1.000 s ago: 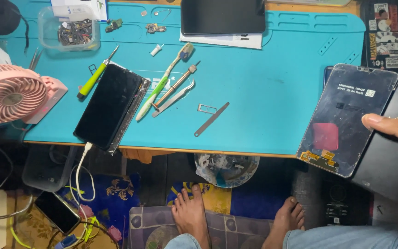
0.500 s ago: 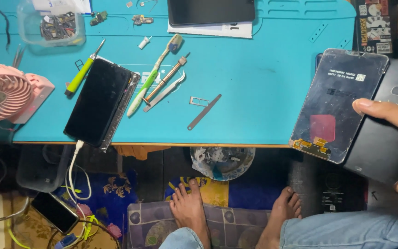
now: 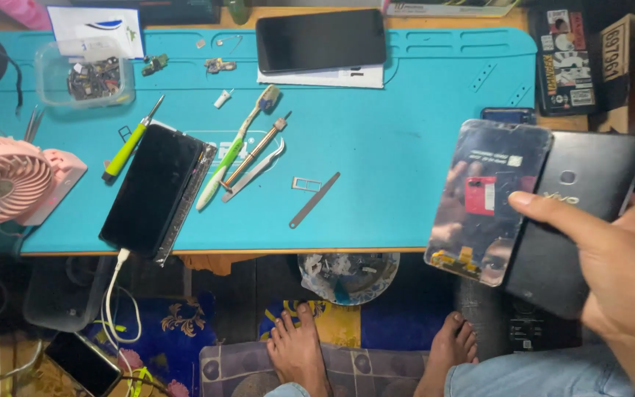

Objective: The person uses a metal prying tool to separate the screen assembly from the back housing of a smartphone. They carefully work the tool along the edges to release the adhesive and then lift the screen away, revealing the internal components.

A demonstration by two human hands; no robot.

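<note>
Now the blue work mat (image 3: 376,147) sits further left in view than a moment ago, and the right hand (image 3: 615,265) has lifted its load off the mat's right edge, so the pieces hang free over the table's front. That hand is clamped on a black phone body (image 3: 582,220), its thumb across the top, with a detached screen panel (image 3: 486,202) overlapping it on the left. The panel is glossy and reflective, showing a red patch and a gold connector at its lower edge. The left hand is out of sight.

A phone-repair workbench: blue work mat (image 3: 376,132), screwdriver (image 3: 128,143), opened phone (image 3: 152,190).
</note>
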